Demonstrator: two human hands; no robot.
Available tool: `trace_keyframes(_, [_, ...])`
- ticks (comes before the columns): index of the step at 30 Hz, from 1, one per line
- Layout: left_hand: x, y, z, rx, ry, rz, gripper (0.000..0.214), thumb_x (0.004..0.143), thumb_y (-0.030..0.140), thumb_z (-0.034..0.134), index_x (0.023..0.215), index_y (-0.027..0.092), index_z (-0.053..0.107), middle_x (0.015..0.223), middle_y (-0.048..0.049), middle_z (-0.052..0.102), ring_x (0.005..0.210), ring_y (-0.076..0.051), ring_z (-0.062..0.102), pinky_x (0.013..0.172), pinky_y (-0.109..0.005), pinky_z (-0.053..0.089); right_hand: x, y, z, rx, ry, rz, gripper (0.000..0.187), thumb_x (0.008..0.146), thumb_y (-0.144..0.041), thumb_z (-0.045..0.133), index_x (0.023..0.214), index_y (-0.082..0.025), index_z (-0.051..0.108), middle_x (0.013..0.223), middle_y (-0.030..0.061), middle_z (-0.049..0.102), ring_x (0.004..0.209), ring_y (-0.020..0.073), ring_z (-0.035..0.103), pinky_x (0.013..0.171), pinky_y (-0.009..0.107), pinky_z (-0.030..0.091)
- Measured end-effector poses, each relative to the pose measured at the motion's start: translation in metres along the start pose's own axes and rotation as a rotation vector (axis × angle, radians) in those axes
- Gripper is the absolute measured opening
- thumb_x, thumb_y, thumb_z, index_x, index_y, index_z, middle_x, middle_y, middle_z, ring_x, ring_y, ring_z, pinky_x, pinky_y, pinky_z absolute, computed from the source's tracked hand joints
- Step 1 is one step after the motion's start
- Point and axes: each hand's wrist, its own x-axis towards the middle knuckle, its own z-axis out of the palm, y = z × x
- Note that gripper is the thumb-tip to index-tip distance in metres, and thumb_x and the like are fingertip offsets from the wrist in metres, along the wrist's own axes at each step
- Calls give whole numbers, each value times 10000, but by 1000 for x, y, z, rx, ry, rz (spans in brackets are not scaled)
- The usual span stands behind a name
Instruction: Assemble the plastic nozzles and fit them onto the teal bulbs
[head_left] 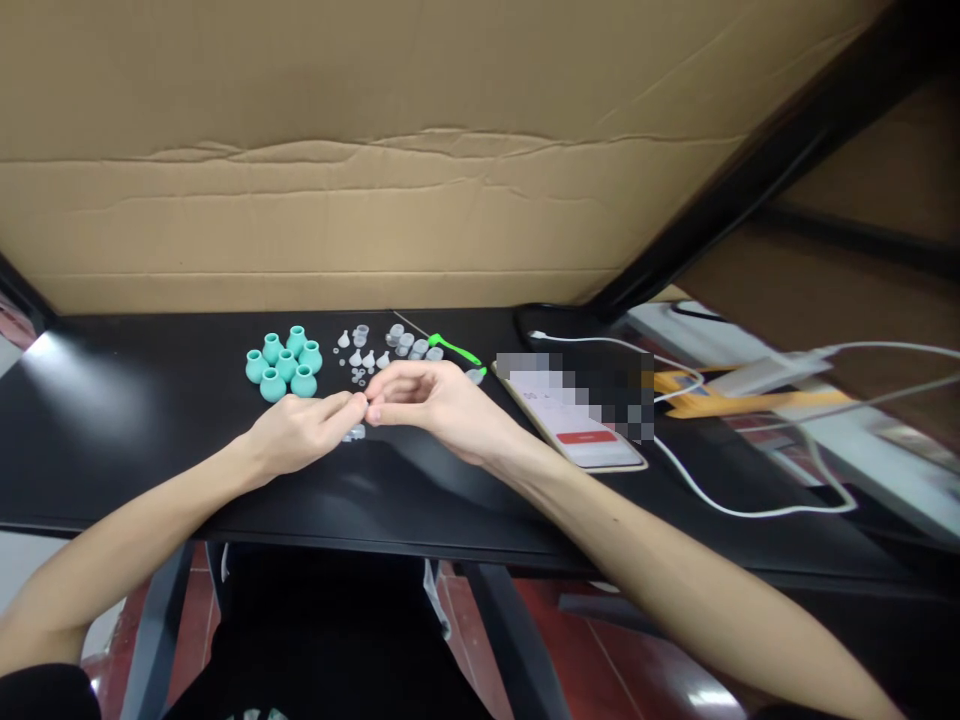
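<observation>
My left hand (300,435) and my right hand (424,405) meet fingertip to fingertip above the black table. Both are closed in a pinch, and whatever lies between the fingertips is too small to make out. Just below them sits a small clear plastic piece (355,434), partly hidden by my left hand. Behind my hands lie white funnel-shaped pieces (356,357), tiny rings (358,376) and clear plastic caps (406,344). To the left, several turquoise rubber bulbs (285,365) stand in a cluster with their openings up.
A green-handled tool (457,350) with a thin metal shaft lies behind my right hand. A phone (577,425) lies to the right, near a white cable (720,505) and yellow-orange strips (750,402). Cardboard (360,220) rises behind the black table (135,430).
</observation>
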Motion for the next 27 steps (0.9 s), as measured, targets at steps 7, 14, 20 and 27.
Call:
trace_keyframes(7, [9, 1, -9, 153, 59, 144, 206, 1142, 67, 535, 1007, 125, 680, 759, 30, 704, 530, -65, 615, 441, -227, 420, 1, 3, 0, 91, -39, 121, 377, 528, -283, 1105, 780, -205, 835, 730, 32, 839, 707, 191, 814, 759, 324, 674])
trace_keyframes(14, [11, -2, -10, 253, 123, 257, 230, 1127, 72, 575, 928, 134, 670, 713, 47, 614, 527, -64, 559, 433, -253, 396, 5, 7, -1, -9, 6, -4, 426, 469, -275, 1115, 763, -207, 814, 698, 32, 828, 691, 222, 828, 733, 326, 683])
trace_keyframes(20, [10, -7, -9, 297, 103, 311, 233, 1121, 78, 593, 910, 152, 659, 695, 49, 587, 508, -71, 550, 411, -266, 357, 6, 11, 0, -171, 37, -147, 419, 571, -405, 1087, 787, -209, 786, 748, 52, 836, 721, 260, 838, 768, 404, 710])
trace_keyframes(27, [6, -8, -8, 126, 81, 305, 220, 1142, 73, 559, 977, 154, 680, 760, 25, 709, 562, -77, 633, 448, -250, 414, 6, 6, -3, -170, -109, -139, 395, 578, -410, 1098, 775, -217, 814, 677, 24, 810, 673, 227, 824, 735, 359, 703])
